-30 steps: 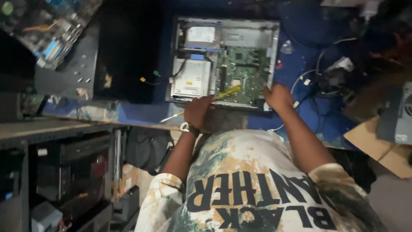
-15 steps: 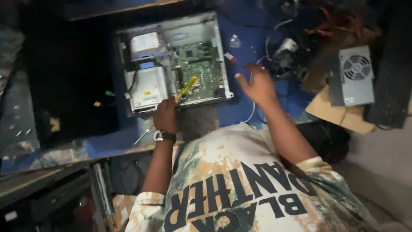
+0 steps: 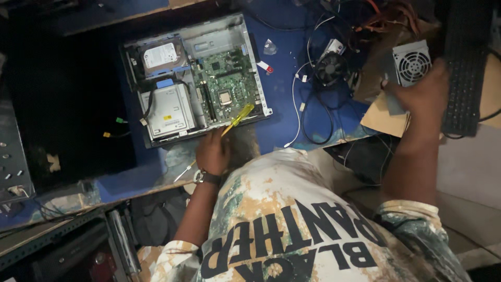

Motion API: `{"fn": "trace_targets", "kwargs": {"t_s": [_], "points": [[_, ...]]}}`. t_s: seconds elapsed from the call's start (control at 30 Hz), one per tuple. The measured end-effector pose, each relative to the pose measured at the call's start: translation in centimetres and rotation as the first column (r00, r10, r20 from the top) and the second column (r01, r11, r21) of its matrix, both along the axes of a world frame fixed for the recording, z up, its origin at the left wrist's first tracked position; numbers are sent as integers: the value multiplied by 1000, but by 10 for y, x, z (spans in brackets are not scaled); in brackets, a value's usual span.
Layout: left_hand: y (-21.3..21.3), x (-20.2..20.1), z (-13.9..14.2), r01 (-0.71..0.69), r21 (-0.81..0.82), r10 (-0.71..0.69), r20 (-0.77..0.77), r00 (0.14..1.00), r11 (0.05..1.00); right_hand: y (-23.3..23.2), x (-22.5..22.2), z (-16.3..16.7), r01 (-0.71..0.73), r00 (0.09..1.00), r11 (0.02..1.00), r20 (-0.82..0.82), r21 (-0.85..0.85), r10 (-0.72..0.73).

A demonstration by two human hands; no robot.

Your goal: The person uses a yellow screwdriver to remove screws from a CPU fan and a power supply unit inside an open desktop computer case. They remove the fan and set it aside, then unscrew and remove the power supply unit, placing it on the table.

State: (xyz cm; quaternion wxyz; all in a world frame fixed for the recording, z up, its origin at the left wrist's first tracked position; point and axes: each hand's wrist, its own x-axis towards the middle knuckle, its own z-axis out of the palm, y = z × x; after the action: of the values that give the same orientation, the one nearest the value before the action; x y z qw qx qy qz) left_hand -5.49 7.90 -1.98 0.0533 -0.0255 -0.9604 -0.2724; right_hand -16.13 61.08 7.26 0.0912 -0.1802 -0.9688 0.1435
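Blue tabletop runs across the view under us, dim and cluttered, its worn front edge just ahead of our chest. Our left hand rests at that edge, fingers curled tight around a screwdriver with a yellow handle; the handle lies over the near rim of the open computer case and the metal shaft sticks out behind the wrist, past the watch. Our right hand is stretched far to the right, fingers wrapped on the grey power supply unit with its round fan grille, gripping its near side; we cannot tell how firmly. That unit sits on a piece of brown cardboard, just beside a black keyboard standing along the right edge.

Between the two hands lies a stretch of bare blue surface crossed by a white cable and black loops of wire. A small black cooler fan lies among them, near the cardboard. To the left of the case the surface is dark, with little open room before a grey metal panel at the far left.

Inside the case, lid off, we see a green motherboard on the right, a hard drive in the far-left bay, and a silver optical drive nearer us.
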Motion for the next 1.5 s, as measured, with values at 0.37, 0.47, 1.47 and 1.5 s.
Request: {"fn": "trace_targets", "kwargs": {"t_s": [0.37,0.47,1.47,1.5], "points": [[-8,29,-8,-145,102,139,57,989,984,-11,-14,-8,176,982,977,-92,116,-166],[-11,37,-7,-152,117,151,12,988,982,-12,-4,-5,173,973,974,-179,146,-146],[-49,72,-24,-294,473,268,124,956,830,22,98,38,16,927,990,-368,-137,-66],[-48,75,-26,-274,493,262,94,960,826,28,93,43,182,929,983,-321,-33,-182]]}}
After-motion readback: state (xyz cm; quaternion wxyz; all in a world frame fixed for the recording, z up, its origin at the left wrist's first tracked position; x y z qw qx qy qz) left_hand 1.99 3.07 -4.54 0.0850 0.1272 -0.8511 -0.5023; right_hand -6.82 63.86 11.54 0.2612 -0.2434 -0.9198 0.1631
